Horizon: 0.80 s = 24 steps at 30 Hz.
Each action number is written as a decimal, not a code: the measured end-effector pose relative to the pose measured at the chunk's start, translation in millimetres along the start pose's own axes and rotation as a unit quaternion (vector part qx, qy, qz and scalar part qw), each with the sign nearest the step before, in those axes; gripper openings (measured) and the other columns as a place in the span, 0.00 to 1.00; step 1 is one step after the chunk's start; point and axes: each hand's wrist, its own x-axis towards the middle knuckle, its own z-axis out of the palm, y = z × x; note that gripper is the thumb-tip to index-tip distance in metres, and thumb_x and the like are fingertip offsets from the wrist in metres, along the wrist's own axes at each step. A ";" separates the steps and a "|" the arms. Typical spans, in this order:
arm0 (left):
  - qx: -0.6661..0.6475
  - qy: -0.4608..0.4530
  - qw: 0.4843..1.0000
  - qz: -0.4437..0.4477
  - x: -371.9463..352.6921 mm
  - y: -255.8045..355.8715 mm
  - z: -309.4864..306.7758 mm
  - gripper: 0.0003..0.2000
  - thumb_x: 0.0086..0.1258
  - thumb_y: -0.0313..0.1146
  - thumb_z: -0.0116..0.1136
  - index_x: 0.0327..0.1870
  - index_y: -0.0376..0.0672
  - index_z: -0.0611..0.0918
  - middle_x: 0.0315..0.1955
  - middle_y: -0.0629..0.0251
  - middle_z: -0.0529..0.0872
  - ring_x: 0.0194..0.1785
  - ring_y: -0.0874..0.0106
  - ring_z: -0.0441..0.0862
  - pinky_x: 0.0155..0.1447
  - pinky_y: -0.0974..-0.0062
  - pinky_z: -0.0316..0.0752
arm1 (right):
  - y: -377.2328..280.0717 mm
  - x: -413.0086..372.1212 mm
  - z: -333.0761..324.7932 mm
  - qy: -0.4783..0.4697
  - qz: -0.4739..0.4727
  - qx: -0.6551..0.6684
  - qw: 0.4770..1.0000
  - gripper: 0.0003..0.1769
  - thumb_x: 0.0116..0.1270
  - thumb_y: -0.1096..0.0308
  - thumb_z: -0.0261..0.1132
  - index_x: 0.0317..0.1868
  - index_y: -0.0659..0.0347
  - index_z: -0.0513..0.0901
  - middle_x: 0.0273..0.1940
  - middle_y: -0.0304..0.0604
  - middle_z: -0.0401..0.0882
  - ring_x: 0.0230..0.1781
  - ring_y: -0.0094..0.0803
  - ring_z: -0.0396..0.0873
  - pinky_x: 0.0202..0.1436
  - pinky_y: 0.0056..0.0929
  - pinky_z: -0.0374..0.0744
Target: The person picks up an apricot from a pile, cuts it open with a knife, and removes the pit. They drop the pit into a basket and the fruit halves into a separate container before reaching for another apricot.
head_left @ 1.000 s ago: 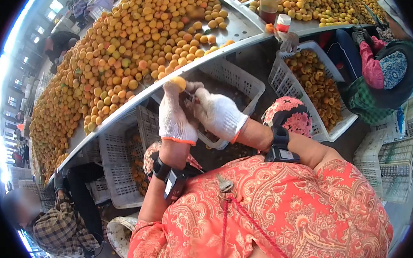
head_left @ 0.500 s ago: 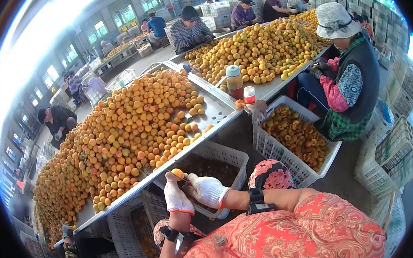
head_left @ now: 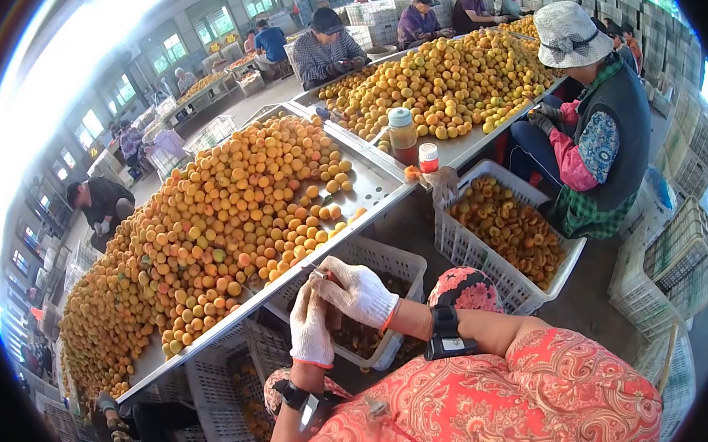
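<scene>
My left hand [head_left: 311,332] and my right hand [head_left: 357,293], both in white knit gloves, meet over a white crate [head_left: 406,266] beside the metal table's edge. Their fingers are closed together. A small dark reddish thing shows at the right fingertips, too small to make out. What the left fingers hold is hidden. Just beyond them, a large heap of orange-yellow apricots [head_left: 225,213] covers much of the metal table [head_left: 370,181].
A crate of split apricots [head_left: 505,234] stands at the right, near a person in a white hat [head_left: 574,35]. A bottle [head_left: 402,135] and a red jar [head_left: 428,157] stand at the table corner. Other people sit around a second heap [head_left: 443,85].
Both hands have risen slightly, the right moving above the left. The whole apricot seen between the fingers before no longer shows there.
</scene>
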 end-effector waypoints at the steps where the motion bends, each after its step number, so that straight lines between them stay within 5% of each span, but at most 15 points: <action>1: -0.002 -0.015 1.000 0.000 0.9 -2.1 -2.5 0.17 0.82 0.39 0.51 0.65 0.44 0.77 0.38 0.75 0.83 0.27 0.84 0.75 0.28 0.86 0.68 | -1.6 1.0 -1.8 -0.028 0.019 -0.008 0.999 0.15 0.74 0.57 0.62 0.51 0.60 0.79 0.37 0.54 0.84 0.42 0.51 0.86 0.41 0.37 0.81; 5: -0.051 0.005 0.998 -0.023 0.7 -4.9 2.6 0.18 0.81 0.39 0.51 0.67 0.46 0.76 0.39 0.76 0.83 0.26 0.84 0.74 0.25 0.86 0.66 | 9.9 3.6 4.2 -0.034 0.005 -0.002 0.999 0.16 0.74 0.57 0.63 0.52 0.60 0.81 0.38 0.52 0.85 0.42 0.47 0.87 0.42 0.35 0.82; 7: -0.084 0.019 0.995 -0.046 1.6 -4.3 4.3 0.18 0.81 0.39 0.52 0.68 0.48 0.75 0.40 0.76 0.83 0.26 0.85 0.74 0.24 0.86 0.64 | 5.2 3.1 3.7 -0.054 0.074 0.067 0.994 0.17 0.73 0.56 0.63 0.54 0.59 0.82 0.39 0.50 0.86 0.41 0.43 0.88 0.43 0.34 0.82; 14: -0.144 0.012 0.987 -0.064 -0.3 0.5 10.4 0.14 0.81 0.40 0.51 0.63 0.52 0.78 0.37 0.78 0.84 0.26 0.84 0.75 0.23 0.89 0.63 | 0.3 2.6 6.9 -0.011 0.039 0.016 0.999 0.16 0.72 0.56 0.64 0.51 0.58 0.83 0.37 0.51 0.85 0.39 0.43 0.88 0.42 0.33 0.82; 20: -0.224 0.102 0.945 -0.216 -2.9 13.9 26.4 0.13 0.77 0.51 0.55 0.52 0.56 0.81 0.37 0.77 0.86 0.33 0.78 0.82 0.31 0.79 0.74 | -1.0 5.5 5.5 0.000 -0.052 -0.098 0.994 0.13 0.69 0.58 0.67 0.39 0.60 0.81 0.29 0.50 0.82 0.31 0.51 0.83 0.33 0.37 0.80; 22: -0.216 0.126 0.934 -0.254 -4.5 11.4 18.9 0.18 0.77 0.54 0.51 0.57 0.54 0.79 0.46 0.72 0.85 0.48 0.72 0.85 0.46 0.66 0.82 | -0.8 5.4 7.7 0.011 -0.118 -0.133 0.984 0.14 0.68 0.58 0.68 0.35 0.60 0.79 0.28 0.50 0.81 0.30 0.53 0.81 0.30 0.39 0.79; 24: -0.243 0.102 0.932 -0.249 5.2 0.1 5.4 0.17 0.77 0.54 0.50 0.55 0.55 0.80 0.43 0.73 0.84 0.43 0.72 0.84 0.41 0.69 0.81 | 4.4 4.9 9.0 0.015 -0.125 -0.132 0.983 0.11 0.69 0.60 0.68 0.36 0.59 0.80 0.26 0.50 0.78 0.27 0.47 0.82 0.30 0.36 0.79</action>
